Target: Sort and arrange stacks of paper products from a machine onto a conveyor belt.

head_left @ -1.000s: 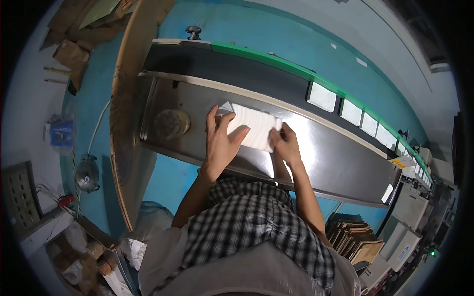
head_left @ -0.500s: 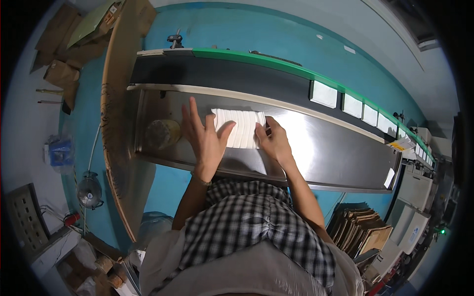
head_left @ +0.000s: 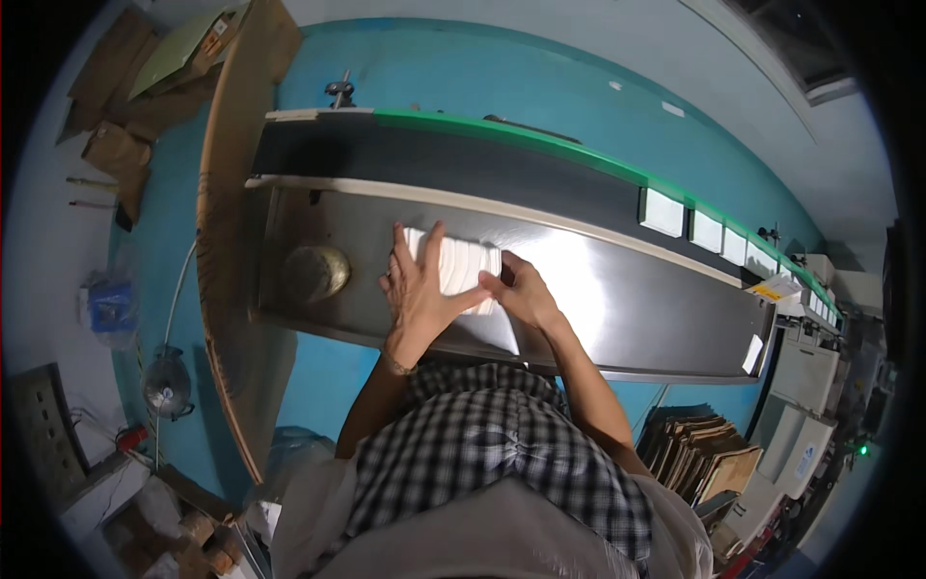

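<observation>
A stack of thin white folded pieces, packed side by side, lies on the stainless steel tray in front of me. My left hand is laid over its left end, fingers reaching to the far edge and thumb stretched along the near side. Against the right end, my right hand grips with thumb and bent fingers. The two thumbs come close together at the stack's near right corner. Parts of the stack are hidden under the left hand. What exactly the white pieces are cannot be made out.
Left of the stack sits a round, yellowish roll-like object. Beyond the tray runs a dark conveyor belt with a green rail, carrying several white packs at the right. A cardboard panel stands at left; flattened cardboard is below right.
My left hand has come down and right onto the stack, from raised, spread fingers. The right hand has shifted slightly left and down. White packs on the belt have moved right.
</observation>
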Motion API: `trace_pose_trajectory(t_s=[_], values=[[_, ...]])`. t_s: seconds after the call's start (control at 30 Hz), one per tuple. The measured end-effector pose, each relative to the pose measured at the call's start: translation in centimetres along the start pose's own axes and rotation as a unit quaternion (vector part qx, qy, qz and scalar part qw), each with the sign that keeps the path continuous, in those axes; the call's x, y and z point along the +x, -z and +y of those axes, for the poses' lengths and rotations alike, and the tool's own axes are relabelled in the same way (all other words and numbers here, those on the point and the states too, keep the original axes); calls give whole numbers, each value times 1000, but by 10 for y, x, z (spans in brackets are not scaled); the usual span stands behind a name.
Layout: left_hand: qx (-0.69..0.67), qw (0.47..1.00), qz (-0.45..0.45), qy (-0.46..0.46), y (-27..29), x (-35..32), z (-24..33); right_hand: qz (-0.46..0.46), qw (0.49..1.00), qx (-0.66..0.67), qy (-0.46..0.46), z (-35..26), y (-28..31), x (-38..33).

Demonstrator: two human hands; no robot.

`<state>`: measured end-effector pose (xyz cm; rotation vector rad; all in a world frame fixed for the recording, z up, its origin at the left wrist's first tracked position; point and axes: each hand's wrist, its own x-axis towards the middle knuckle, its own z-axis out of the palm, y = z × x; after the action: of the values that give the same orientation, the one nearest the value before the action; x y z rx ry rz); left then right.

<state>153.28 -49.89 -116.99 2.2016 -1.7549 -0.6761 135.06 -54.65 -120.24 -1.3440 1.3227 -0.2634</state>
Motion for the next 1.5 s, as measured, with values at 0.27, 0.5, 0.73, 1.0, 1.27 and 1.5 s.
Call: trace_pose_trajectory(t_s=[0.27, 0.5, 0.73, 1.0, 1.27, 1.5], values=[[-25, 999, 11, 33, -9, 12, -15, 148, 983, 106, 13, 13, 54, 35], [-29, 999, 31, 33, -16, 21, -20, 157, 978, 134, 2, 25, 55, 37], [-54, 997, 48, 23, -25, 25, -27, 244, 905, 348, -24, 55, 43, 36], [-84, 995, 50, -2, -25, 31, -19, 170, 984, 15, 55, 27, -13, 27], [-159, 984, 74, 5, -38, 33, -28, 155, 983, 45, 93, 6, -30, 30], [-139, 989, 50, -11, -41, 32, -27, 105, 943, 317, 8, 12, -44, 48]])
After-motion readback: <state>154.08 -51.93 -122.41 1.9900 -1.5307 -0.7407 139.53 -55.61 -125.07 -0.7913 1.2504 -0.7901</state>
